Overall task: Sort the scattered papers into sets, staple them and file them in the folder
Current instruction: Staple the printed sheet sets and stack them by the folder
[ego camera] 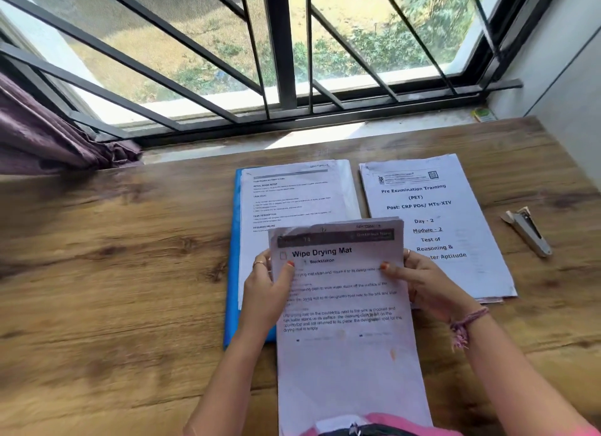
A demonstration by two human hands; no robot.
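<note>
I hold a set of papers headed "Wipe Drying Mat" point(348, 354) upright over the table's near edge. My left hand point(265, 292) grips its left side and my right hand point(429, 289) grips its right side, thumbs on the front sheet. Behind it lies a blue folder point(231, 273) with a printed sheet point(292, 194) on top. To the right of the folder rests a thick set titled "Pre Examination Training" point(455, 214). A metal stapler point(528, 230) lies on the table farther right, apart from both hands.
The wooden table point(113, 273) runs up to a barred window point(286, 61). A purple curtain point(48, 133) hangs at the far left. A small yellow-green item point(484, 114) sits on the sill at the right, next to a wall point(569, 94).
</note>
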